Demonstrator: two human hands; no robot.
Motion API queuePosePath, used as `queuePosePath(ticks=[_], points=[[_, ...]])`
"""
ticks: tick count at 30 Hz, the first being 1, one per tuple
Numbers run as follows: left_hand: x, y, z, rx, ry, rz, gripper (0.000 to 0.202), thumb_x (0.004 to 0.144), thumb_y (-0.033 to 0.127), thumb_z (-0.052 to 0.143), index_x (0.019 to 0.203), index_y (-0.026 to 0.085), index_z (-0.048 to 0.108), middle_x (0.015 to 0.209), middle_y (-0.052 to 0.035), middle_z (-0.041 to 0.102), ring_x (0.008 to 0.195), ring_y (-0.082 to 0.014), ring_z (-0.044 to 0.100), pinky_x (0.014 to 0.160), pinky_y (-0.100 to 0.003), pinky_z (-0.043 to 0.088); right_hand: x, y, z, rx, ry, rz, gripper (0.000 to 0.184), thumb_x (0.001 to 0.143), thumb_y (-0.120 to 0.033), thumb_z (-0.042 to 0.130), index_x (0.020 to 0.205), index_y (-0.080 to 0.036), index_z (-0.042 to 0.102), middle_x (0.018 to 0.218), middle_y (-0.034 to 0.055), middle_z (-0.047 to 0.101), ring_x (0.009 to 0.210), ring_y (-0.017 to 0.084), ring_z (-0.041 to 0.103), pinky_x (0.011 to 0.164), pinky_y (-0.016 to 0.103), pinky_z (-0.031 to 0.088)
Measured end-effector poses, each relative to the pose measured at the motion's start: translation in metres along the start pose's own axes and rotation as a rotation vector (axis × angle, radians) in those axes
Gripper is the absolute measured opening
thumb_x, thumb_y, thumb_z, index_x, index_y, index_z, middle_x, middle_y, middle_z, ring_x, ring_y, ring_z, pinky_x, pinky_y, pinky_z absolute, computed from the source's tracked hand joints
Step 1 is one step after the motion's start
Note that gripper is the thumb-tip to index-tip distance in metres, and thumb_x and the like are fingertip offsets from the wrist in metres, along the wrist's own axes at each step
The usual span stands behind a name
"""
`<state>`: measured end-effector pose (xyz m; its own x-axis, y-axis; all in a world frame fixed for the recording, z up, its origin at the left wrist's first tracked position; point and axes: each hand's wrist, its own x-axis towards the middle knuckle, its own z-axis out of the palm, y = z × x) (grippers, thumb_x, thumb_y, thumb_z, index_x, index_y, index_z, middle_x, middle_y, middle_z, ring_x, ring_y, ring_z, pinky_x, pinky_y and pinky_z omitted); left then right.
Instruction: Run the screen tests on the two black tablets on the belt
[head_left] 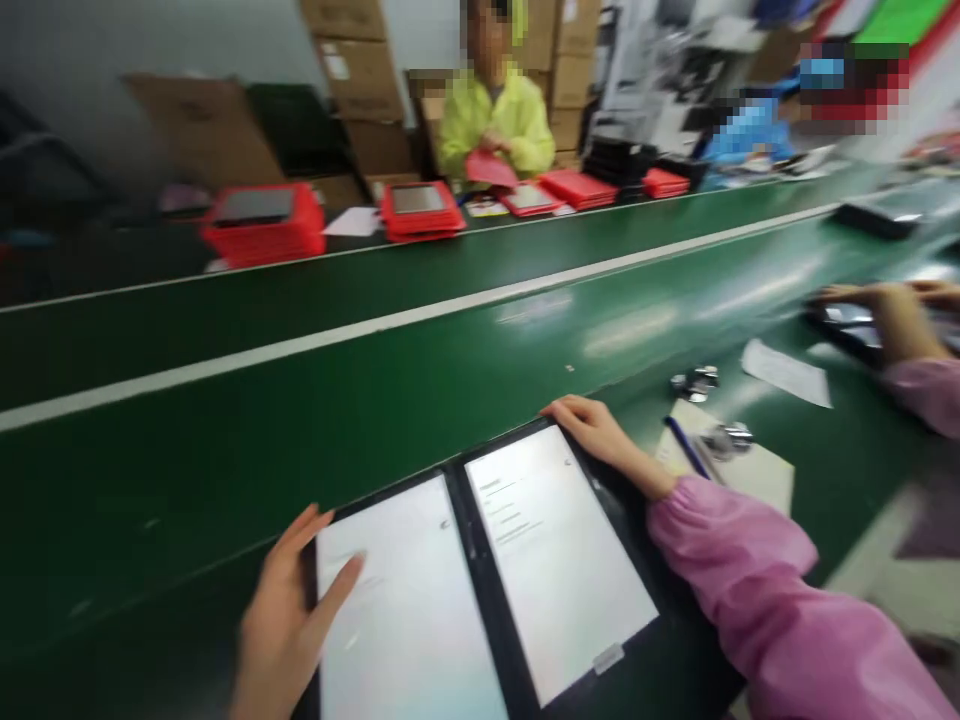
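Note:
Two tablets with lit white screens lie side by side in front of me. My left hand point(289, 605) grips the left tablet point(405, 600) by its left edge, thumb over the screen and fingers along the dark border. At the top right corner of the right tablet point(562, 570), my right hand point(596, 430) has its fingers curled over the edge. Lines of small text show on the right screen; the left one has only faint marks. A small pale tab point(608, 658) sits at the right tablet's bottom edge.
A notepad point(765, 480) with a blue pen point(686, 447) and shiny metal pieces point(724, 440) lies to the right, near a paper slip point(787, 372). A co-worker's hands point(900, 310) are beyond. Across the green belt point(420, 370), a person in yellow point(495, 120) works behind red stacks point(262, 225).

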<state>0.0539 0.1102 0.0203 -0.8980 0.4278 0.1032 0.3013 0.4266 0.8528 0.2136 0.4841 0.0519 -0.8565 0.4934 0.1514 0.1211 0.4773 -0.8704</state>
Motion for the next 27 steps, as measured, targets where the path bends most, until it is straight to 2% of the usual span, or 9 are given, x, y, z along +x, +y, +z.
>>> queuePosePath(ticks=[3,6,12,18,21,24,27], points=[[-0.008,0.008,-0.005,-0.118,0.013,-0.139,0.068,0.073,0.073,0.076,0.121,0.026,0.064,0.157,-0.0112,0.047,0.147,-0.0398,0.042,0.122,-0.056,0.038,0.007,0.0,-0.005,0.013,-0.046,-0.033,0.064,0.094,-0.078,0.053,0.087,-0.021,0.081,0.096,0.0098,0.074,0.093,0.027,0.07,0.087,0.037,0.054],[-0.005,0.014,0.0,-0.198,0.015,-0.136,0.071,0.071,0.071,0.079,0.122,0.024,0.064,0.157,-0.0149,0.045,0.149,-0.0383,0.041,0.124,-0.055,0.035,0.006,-0.002,-0.007,-0.004,-0.061,-0.057,0.068,0.094,-0.081,0.05,0.088,-0.022,0.082,0.098,0.0105,0.074,0.094,0.028,0.07,0.087,0.038,0.055],[-0.009,0.021,0.001,-0.264,0.015,-0.123,0.066,0.072,0.065,0.081,0.119,0.022,0.065,0.155,-0.0158,0.047,0.147,-0.038,0.043,0.12,-0.053,0.042,0.001,-0.005,-0.008,-0.05,-0.032,-0.085,0.071,0.094,-0.084,0.048,0.085,-0.022,0.082,0.097,0.0106,0.074,0.093,0.028,0.071,0.086,0.038,0.056],[-0.008,0.029,-0.002,-0.292,0.057,-0.168,0.059,0.075,0.061,0.078,0.118,0.023,0.066,0.152,-0.0118,0.052,0.147,-0.0351,0.044,0.124,-0.05,0.038,0.0,-0.003,-0.009,-0.076,-0.006,-0.074,0.072,0.095,-0.084,0.045,0.088,-0.021,0.081,0.093,0.0095,0.074,0.089,0.027,0.07,0.084,0.038,0.056],[-0.005,0.032,-0.005,-0.322,0.063,-0.312,0.061,0.078,0.06,0.073,0.126,0.023,0.064,0.144,-0.0104,0.059,0.139,-0.0352,0.053,0.12,-0.051,0.045,0.0,0.0,-0.007,-0.072,0.009,-0.066,0.07,0.096,-0.082,0.046,0.088,-0.021,0.08,0.091,0.0086,0.074,0.088,0.026,0.07,0.083,0.037,0.055],[0.0,0.036,-0.011,-0.308,0.042,-0.444,0.068,0.077,0.061,0.068,0.133,0.023,0.061,0.135,-0.0119,0.065,0.127,-0.0378,0.062,0.106,-0.054,0.056,-0.001,-0.002,-0.005,-0.052,0.004,-0.074,0.067,0.098,-0.078,0.047,0.087,-0.021,0.08,0.092,0.0079,0.074,0.088,0.025,0.07,0.082,0.035,0.054],[0.013,0.046,-0.019,-0.131,-0.041,-0.395,0.062,0.078,0.056,0.067,0.131,0.024,0.064,0.137,-0.0119,0.064,0.129,-0.0366,0.06,0.105,-0.051,0.056,-0.002,-0.004,-0.004,-0.025,0.003,-0.09,0.062,0.098,-0.074,0.05,0.085,-0.022,0.08,0.095,0.0078,0.074,0.09,0.024,0.07,0.083,0.035,0.054]])
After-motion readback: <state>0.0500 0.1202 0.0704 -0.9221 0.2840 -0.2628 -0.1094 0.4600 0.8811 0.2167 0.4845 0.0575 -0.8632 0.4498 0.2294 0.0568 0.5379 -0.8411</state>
